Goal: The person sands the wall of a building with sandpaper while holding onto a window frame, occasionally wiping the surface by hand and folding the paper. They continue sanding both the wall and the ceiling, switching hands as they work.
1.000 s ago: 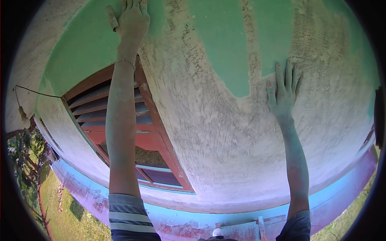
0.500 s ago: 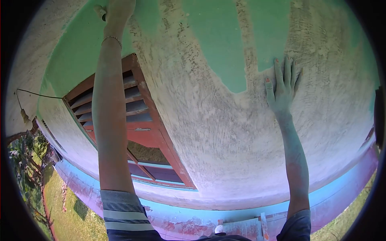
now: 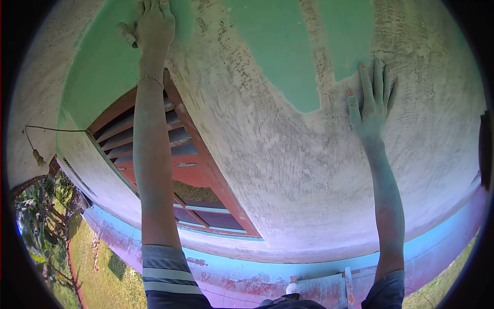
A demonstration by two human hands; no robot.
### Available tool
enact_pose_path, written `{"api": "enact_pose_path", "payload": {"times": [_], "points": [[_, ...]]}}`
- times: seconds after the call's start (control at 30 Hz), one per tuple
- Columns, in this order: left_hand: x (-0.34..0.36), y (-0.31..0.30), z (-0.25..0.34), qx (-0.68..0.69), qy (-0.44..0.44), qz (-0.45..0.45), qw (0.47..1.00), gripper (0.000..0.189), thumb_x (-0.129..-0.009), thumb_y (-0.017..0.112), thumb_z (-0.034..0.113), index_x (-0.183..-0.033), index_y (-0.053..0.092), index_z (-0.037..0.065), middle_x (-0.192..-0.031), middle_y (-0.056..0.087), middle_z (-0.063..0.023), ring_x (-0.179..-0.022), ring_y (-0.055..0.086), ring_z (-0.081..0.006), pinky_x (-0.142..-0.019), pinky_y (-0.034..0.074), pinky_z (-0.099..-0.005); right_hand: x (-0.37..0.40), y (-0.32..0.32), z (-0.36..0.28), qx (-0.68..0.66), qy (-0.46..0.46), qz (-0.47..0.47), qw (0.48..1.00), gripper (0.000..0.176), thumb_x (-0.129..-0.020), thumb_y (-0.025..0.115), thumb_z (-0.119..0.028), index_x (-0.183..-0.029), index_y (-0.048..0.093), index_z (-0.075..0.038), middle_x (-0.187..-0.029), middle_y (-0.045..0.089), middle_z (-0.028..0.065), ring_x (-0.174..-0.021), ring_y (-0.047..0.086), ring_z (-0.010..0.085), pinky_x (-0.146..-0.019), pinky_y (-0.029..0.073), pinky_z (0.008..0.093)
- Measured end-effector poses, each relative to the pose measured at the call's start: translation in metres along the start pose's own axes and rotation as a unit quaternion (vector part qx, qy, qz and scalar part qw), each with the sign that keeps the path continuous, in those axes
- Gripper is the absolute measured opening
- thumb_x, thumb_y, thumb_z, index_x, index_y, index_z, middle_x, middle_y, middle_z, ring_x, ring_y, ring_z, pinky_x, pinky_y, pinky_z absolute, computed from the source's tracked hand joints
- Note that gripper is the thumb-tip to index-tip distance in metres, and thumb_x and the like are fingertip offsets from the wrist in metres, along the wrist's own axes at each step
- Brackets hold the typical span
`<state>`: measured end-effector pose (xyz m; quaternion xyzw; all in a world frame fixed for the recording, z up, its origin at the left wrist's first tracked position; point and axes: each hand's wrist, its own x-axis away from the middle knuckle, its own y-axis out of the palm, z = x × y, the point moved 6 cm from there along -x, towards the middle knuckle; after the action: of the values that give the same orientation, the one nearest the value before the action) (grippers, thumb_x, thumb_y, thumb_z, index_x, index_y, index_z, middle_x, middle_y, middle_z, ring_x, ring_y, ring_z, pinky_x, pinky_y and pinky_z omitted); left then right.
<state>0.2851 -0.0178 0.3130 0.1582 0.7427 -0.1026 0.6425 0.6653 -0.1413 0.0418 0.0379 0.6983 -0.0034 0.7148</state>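
Observation:
High on the green painted wall [image 3: 98, 77], my left hand [image 3: 156, 28] lies with its fingers pointing up, partly cut off by the top of the view. A stubby, dust-covered, handle-like piece [image 3: 126, 35] sticks out on its left side; the rest of it is hidden under the hand. My right hand [image 3: 373, 110] rests flat with fingers spread on a bare, whitish scraped area [image 3: 288, 170] of the wall, just below a strip of green paint [image 3: 346, 46]. Dust coats both hands and forearms.
A brown-red framed window [image 3: 198, 170] with louvres sits behind my left forearm. At left, a wire holds a small hanging fitting [image 3: 38, 157]. Below are a worn bluish-purple ledge [image 3: 236, 275], a plank-like piece [image 3: 321, 291], grass [image 3: 110, 273] and plants [image 3: 41, 216].
My left hand has come down the wall into view, the handle-like piece moving with it. My right hand stays by the same green strip while the whole view shifts slightly.

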Motion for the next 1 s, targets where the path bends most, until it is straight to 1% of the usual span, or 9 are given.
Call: {"api": "enact_pose_path", "payload": {"times": [0.07, 0.17, 0.23, 0.4, 0.57, 0.63, 0.73, 0.8, 1.0], "points": [[-0.030, -0.018, 0.017, -0.132, -0.138, -0.101, 0.976, 0.057, -0.113, 0.023, 0.035, -0.164, 0.023, 0.008, -0.170, 0.026, -0.0107, -0.158, 0.022, -0.0259, -0.129, -0.006, -0.0524, 0.001, 0.002, 0.001, -0.008, -0.001, 0.010, 1.000, 0.060, -0.107, 0.042, -0.049, -0.153, 0.049, -0.012, -0.162, 0.039, 0.0180, -0.154, 0.027, 0.0385, -0.126, 0.010, 0.0571], [-0.014, -0.016, 0.014, -0.115, -0.134, -0.118, 0.977, 0.057, -0.113, 0.020, 0.035, -0.164, 0.022, 0.009, -0.170, 0.025, -0.0101, -0.158, 0.019, -0.0256, -0.129, -0.005, -0.0524, 0.003, 0.002, 0.003, -0.016, -0.004, 0.020, 1.000, 0.060, -0.107, 0.041, -0.050, -0.153, 0.051, -0.012, -0.162, 0.040, 0.0170, -0.154, 0.027, 0.0379, -0.126, 0.011, 0.0565], [0.031, -0.005, 0.010, -0.004, 0.015, 0.008, 1.000, 0.058, -0.110, 0.028, 0.038, -0.159, 0.037, 0.007, -0.165, 0.036, -0.0139, -0.153, 0.032, -0.0324, -0.122, 0.032, -0.0449, 0.001, 0.005, 0.006, -0.027, -0.009, 0.032, 0.999, 0.059, -0.107, 0.042, -0.051, -0.152, 0.051, -0.015, -0.162, 0.041, 0.0156, -0.153, 0.028, 0.0374, -0.126, 0.011, 0.0572], [0.103, -0.003, 0.019, -0.079, 0.004, 0.001, 0.997, 0.059, -0.110, 0.029, 0.038, -0.159, 0.037, 0.006, -0.165, 0.036, -0.0140, -0.151, 0.034, -0.0347, -0.122, 0.032, -0.0469, 0.004, 0.005, 0.006, -0.034, 0.008, 0.041, 0.999, 0.057, -0.105, 0.045, -0.052, -0.151, 0.054, -0.018, -0.161, 0.042, 0.0136, -0.152, 0.031, 0.0369, -0.125, 0.012, 0.0583], [-0.016, 0.016, -0.030, -0.012, -0.022, 0.012, 1.000, 0.060, -0.110, 0.028, 0.040, -0.159, 0.037, 0.006, -0.165, 0.034, -0.0143, -0.152, 0.031, -0.0365, -0.122, 0.030, -0.0482, 0.003, 0.001, 0.004, -0.010, -0.010, 0.035, 0.999, 0.057, -0.106, 0.046, -0.046, -0.151, 0.052, -0.011, -0.160, 0.042, 0.0164, -0.152, 0.031, 0.0380, -0.126, 0.015, 0.0558], [-0.050, -0.004, -0.014, -0.129, -0.193, -0.084, 0.969, 0.058, -0.113, 0.018, 0.035, -0.164, 0.021, 0.009, -0.170, 0.025, -0.0108, -0.159, 0.017, -0.0249, -0.129, -0.005, -0.0518, 0.001, 0.002, 0.003, -0.015, -0.012, 0.037, 0.999, 0.057, -0.106, 0.046, -0.046, -0.151, 0.052, -0.011, -0.160, 0.042, 0.0166, -0.152, 0.031, 0.0381, -0.126, 0.015, 0.0558], [-0.033, 0.002, -0.023, -0.039, -0.142, -0.069, 0.987, 0.057, -0.114, 0.020, 0.035, -0.164, 0.020, 0.008, -0.170, 0.024, -0.0126, -0.159, 0.016, -0.0257, -0.129, -0.005, -0.0514, 0.003, 0.001, 0.001, -0.020, -0.009, 0.035, 0.999, 0.058, -0.106, 0.046, -0.046, -0.151, 0.052, -0.010, -0.160, 0.042, 0.0170, -0.152, 0.031, 0.0383, -0.126, 0.015, 0.0559], [0.000, 0.015, -0.038, 0.007, 0.016, -0.013, 1.000, 0.060, -0.110, 0.027, 0.040, -0.159, 0.036, 0.006, -0.166, 0.033, -0.0146, -0.153, 0.030, -0.0378, -0.123, 0.029, -0.0480, 0.002, 0.000, 0.001, -0.019, -0.005, 0.034, 0.999, 0.058, -0.106, 0.046, -0.045, -0.151, 0.051, -0.009, -0.160, 0.042, 0.0172, -0.152, 0.031, 0.0383, -0.126, 0.015, 0.0559], [0.100, -0.001, 0.009, -0.020, 0.007, -0.006, 1.000, 0.059, -0.111, 0.030, 0.039, -0.159, 0.035, 0.006, -0.166, 0.033, -0.0126, -0.153, 0.029, -0.0356, -0.123, 0.023, -0.0570, 0.003, 0.000, -0.001, -0.002, 0.004, 0.031, 0.999, 0.058, -0.107, 0.044, -0.046, -0.151, 0.051, -0.010, -0.161, 0.041, 0.0169, -0.152, 0.031, 0.0377, -0.126, 0.015, 0.0552]]}}
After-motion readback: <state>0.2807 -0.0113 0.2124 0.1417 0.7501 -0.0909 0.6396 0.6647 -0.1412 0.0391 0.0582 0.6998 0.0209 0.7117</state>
